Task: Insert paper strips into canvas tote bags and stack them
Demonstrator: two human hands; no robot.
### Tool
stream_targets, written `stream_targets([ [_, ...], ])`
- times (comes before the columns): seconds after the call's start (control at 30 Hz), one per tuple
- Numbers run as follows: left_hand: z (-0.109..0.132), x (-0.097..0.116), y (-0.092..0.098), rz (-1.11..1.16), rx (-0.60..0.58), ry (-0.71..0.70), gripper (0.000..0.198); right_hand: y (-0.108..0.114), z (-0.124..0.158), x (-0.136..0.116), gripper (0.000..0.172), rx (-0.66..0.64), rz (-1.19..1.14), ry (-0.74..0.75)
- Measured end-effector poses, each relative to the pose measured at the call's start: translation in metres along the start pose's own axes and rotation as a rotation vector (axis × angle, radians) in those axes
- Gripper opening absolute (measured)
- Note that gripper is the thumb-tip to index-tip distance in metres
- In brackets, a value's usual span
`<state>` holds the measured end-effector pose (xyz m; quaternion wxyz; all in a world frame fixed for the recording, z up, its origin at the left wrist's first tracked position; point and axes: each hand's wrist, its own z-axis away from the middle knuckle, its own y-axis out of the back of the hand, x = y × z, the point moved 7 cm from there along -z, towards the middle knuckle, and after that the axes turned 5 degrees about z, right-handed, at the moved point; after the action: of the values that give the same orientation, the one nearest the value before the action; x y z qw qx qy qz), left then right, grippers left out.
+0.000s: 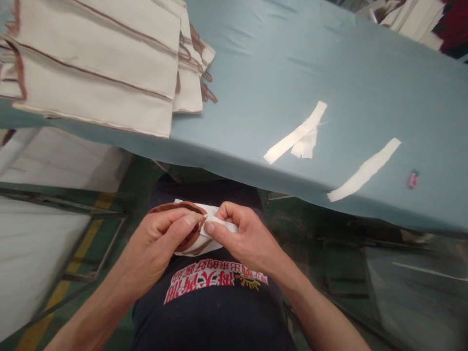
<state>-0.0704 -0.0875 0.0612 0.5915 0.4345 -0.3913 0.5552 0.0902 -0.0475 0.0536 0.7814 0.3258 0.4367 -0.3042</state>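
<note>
A white cloth piece with brown edging [204, 247] is held low in front of my body, below the table's edge. My left hand [159, 241] is closed, its thumb and forefinger pinching the brown edging [183, 206]. Close beside it my right hand [244, 233] pinches a white part of the cloth [219, 225] between thumb and bent fingers. The fingertips of both hands almost meet at the edging. Much of the cloth is hidden behind the hands, and I cannot tell whether the white part is a separate strip.
Ahead is a table under a blue-green cover [241, 97]. A stack of cream cloth pieces with brown edging [102, 63] lies at its left. Further right are white strips [298, 132], another strip [365, 169] and a small pink object [413, 179]. Metal frames [109, 243] stand below left.
</note>
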Motion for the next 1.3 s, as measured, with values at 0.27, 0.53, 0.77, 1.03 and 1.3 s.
stream_targets([
  [0.27,0.007,0.007,-0.007,0.040,0.016,0.021,0.025,-0.003,0.002,-0.005,0.032,0.004,-0.061,0.048],
  [0.53,0.016,0.022,-0.008,-0.208,0.059,-0.080,0.023,-0.018,0.004,0.006,0.042,-0.111,-0.204,-0.031],
  [0.77,0.015,0.028,-0.010,-0.258,0.075,-0.101,0.023,-0.019,0.001,0.003,0.050,-0.188,-0.242,-0.047],
  [1.03,0.013,0.034,-0.003,-0.264,0.122,-0.051,0.022,-0.027,-0.005,0.000,0.053,-0.246,-0.365,0.013],
  [1.3,0.008,0.029,-0.003,-0.270,0.210,-0.103,0.021,-0.035,-0.014,0.009,0.030,-0.084,-0.278,0.094],
])
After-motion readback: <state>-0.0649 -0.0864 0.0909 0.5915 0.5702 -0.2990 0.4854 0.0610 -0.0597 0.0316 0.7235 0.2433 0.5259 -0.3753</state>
